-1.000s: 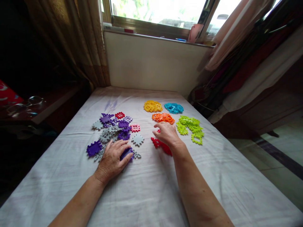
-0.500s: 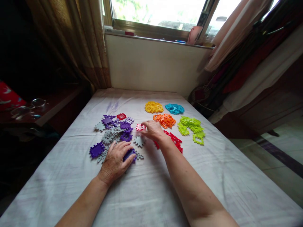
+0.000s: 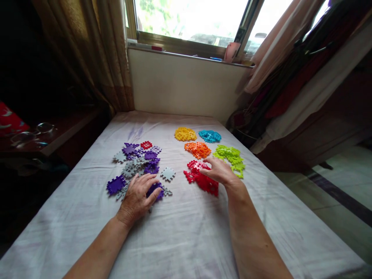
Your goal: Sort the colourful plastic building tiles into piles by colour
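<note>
My left hand (image 3: pixel 140 197) lies flat with its fingers apart over purple and grey interlocking plastic tiles. Partly under its fingers is a purple tile (image 3: pixel 156 191). My right hand (image 3: pixel 221 170) is over the red pile, thumb and forefinger pinching the edge of a red interlocking tile (image 3: pixel 196 166). Below that tile lies the pile of red tiles (image 3: pixel 207 183). One grey tile (image 3: pixel 168 174) rests apart between the two hands. A lone red tile (image 3: pixel 146 145) sits at the far edge of the purple and grey group.
Beyond my right hand are piles of orange tiles (image 3: pixel 197 150), yellow tiles (image 3: pixel 185 134), blue tiles (image 3: pixel 209 136) and lime green tiles (image 3: pixel 229 153). All lie on a pale sheet (image 3: pixel 180 240). A curtain (image 3: pixel 95 58) hangs at left; clothes (image 3: pixel 290 100) hang at right.
My right hand has moved right with the red tile, from beside the grey tile to above the red pile. My left hand stays on the purple and grey tiles. The view has shifted slightly.
</note>
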Available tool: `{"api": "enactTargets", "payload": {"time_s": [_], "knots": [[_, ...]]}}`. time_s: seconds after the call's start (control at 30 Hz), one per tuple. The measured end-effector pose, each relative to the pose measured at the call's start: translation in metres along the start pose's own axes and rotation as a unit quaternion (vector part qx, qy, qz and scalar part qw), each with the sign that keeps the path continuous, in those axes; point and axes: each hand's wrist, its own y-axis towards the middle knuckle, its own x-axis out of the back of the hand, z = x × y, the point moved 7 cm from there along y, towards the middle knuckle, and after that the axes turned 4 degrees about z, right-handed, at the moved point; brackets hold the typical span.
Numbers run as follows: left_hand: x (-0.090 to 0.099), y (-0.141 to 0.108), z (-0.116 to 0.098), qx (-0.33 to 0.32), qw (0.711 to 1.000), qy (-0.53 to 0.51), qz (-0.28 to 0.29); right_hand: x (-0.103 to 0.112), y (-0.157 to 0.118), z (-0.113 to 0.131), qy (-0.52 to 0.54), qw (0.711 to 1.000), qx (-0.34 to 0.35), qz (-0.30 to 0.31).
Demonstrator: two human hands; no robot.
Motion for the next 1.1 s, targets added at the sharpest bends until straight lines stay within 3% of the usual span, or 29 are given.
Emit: {"api": "enactTargets", "payload": {"time_s": [0.1,0.17,0.33,0.4,0.5,0.57,0.63,0.87,1.0,1.1], "knots": [[0.014,0.001,0.005,0.006,0.998,0.000,-0.061,0.010,0.008,0.025,-0.015,0.998,0.043,-0.034],[0.026,0.001,0.012,0.014,0.995,0.002,-0.098,0.012,0.020,0.055,-0.020,0.994,0.098,-0.043],[0.062,-0.003,0.052,0.062,0.979,0.022,-0.191,-0.009,0.066,0.142,-0.030,0.975,0.217,-0.038],[0.074,-0.010,0.076,0.103,0.967,0.034,-0.230,-0.020,0.088,0.169,-0.030,0.970,0.240,-0.036],[0.085,-0.025,0.116,0.223,0.933,0.019,-0.281,-0.032,0.121,0.200,-0.016,0.967,0.254,-0.029],[0.085,-0.035,0.136,0.301,0.906,-0.010,-0.298,-0.036,0.140,0.216,-0.007,0.965,0.263,-0.014],[0.081,-0.039,0.146,0.331,0.896,-0.034,-0.294,-0.039,0.154,0.231,-0.011,0.959,0.283,0.009],[0.071,-0.037,0.149,0.327,0.903,-0.061,-0.272,-0.052,0.171,0.249,-0.083,0.942,0.307,0.106],[0.071,-0.037,0.148,0.325,0.904,-0.070,-0.269,-0.046,0.173,0.242,-0.081,0.953,0.282,0.073],[0.072,-0.037,0.148,0.325,0.905,-0.071,-0.266,-0.028,0.171,0.220,-0.047,0.968,0.245,0.030]]}}
